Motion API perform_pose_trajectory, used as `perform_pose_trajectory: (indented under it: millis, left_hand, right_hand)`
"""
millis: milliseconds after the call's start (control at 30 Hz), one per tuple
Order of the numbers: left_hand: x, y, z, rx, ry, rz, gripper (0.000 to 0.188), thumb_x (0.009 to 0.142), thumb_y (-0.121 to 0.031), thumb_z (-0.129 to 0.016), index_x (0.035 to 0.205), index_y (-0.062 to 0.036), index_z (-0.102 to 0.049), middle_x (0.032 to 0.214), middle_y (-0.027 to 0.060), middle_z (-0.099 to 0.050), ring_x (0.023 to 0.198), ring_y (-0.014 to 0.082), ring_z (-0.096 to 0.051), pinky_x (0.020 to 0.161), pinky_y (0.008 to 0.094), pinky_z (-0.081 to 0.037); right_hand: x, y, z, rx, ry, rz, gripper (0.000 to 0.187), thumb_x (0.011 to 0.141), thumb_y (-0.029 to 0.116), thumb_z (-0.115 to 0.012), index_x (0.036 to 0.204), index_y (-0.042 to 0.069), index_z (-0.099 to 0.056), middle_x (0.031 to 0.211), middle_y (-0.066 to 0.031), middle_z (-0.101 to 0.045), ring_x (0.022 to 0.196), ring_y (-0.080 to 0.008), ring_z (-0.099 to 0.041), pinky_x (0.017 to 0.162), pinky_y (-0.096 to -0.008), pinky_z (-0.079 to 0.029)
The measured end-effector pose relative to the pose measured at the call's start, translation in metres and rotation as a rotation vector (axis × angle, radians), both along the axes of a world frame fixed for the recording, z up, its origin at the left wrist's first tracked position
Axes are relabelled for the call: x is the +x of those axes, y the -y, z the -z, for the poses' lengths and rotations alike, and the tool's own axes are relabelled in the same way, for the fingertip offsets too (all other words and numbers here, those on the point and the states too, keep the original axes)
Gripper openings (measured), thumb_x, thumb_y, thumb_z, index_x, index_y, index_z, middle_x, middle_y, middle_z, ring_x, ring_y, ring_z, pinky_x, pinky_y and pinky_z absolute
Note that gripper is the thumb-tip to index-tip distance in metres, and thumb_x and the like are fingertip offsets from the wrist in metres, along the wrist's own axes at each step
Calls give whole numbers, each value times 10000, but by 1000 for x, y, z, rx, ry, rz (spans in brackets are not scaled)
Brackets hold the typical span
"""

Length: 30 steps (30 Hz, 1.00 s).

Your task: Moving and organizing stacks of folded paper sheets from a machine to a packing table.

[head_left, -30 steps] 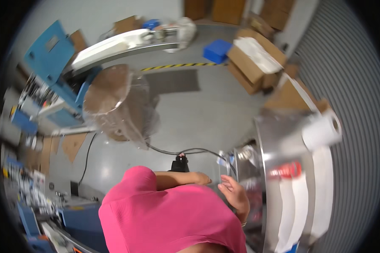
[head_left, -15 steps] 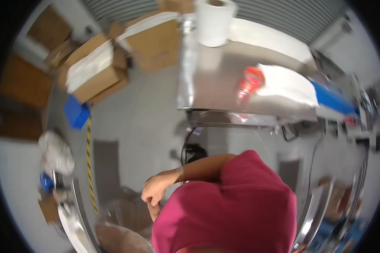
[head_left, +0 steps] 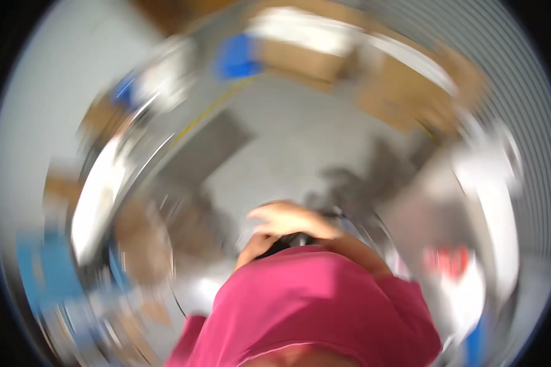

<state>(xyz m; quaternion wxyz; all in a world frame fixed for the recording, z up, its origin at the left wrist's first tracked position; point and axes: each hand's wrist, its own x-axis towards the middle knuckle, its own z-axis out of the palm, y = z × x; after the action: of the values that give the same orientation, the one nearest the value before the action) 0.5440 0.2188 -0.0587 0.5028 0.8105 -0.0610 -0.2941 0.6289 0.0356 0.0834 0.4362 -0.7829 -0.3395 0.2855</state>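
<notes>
My right hand (head_left: 291, 219) reaches in from the right in front of my body, with its fingers stretched out to the left. It lies over or against my left hand (head_left: 258, 244), whose fingers are mostly hidden beneath it. I see no object in either hand, though motion blur smears both. A pink shirt (head_left: 318, 300) covers my body just below them.
A steel table (head_left: 413, 208) stands to my right with a white roll (head_left: 487, 153) and a red object (head_left: 448, 262) on it. Cardboard boxes (head_left: 404, 92) and a blue bin (head_left: 237, 56) line the far side. Metal rails (head_left: 98, 199) curve along the left.
My view has swung to the left, so the table has moved to the right side. My right hand has shifted from clasping over the left one to fingers stretched out.
</notes>
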Motion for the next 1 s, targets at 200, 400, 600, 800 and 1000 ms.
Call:
perform_pose_trajectory:
  millis: [200,400,600,800,1000]
  left_hand:
    - [-18,-73,-9,477,-15,-352,468,856,-367,-545,1147,-2,-521,1080,256,-584,1043,390,-547,902,429,-423]
    - [-38,-147,-48,586,-78,-904,386,836,-323,-577,1075,-20,-600,947,197,-647,907,328,-624,803,396,-479]
    - [5,-295,-76,594,410,-1578,196,841,-187,-585,869,5,-611,763,156,-635,703,269,-620,672,353,-481]
    - [66,-403,-138,832,763,-1563,471,722,-178,-688,1106,9,-490,1152,200,-487,1073,356,-451,920,427,-358]
    - [134,-488,-145,1163,907,-1313,667,738,-194,-654,1288,33,-352,1317,286,-313,1245,461,-274,1012,538,-248]
  right_hand:
    - [41,-101,-25,92,-240,-201,475,860,246,-610,1247,10,-469,1155,-212,-576,1057,-273,-582,887,-355,-471]
    - [78,-234,-31,326,-543,-408,432,900,160,-562,1287,29,-423,1179,-137,-553,1053,-186,-547,890,-309,-455]
    - [146,-448,-23,372,-619,-221,438,935,212,-511,1309,14,-398,1251,-119,-499,1119,-194,-497,937,-312,-417]
    - [195,-632,21,298,-596,-85,624,919,464,-466,1305,-20,-395,1263,-126,-464,1139,-211,-459,956,-320,-373]
    - [165,-666,20,350,-695,-284,646,910,556,-391,1196,-8,-523,1081,-126,-576,1014,-224,-533,858,-331,-411]
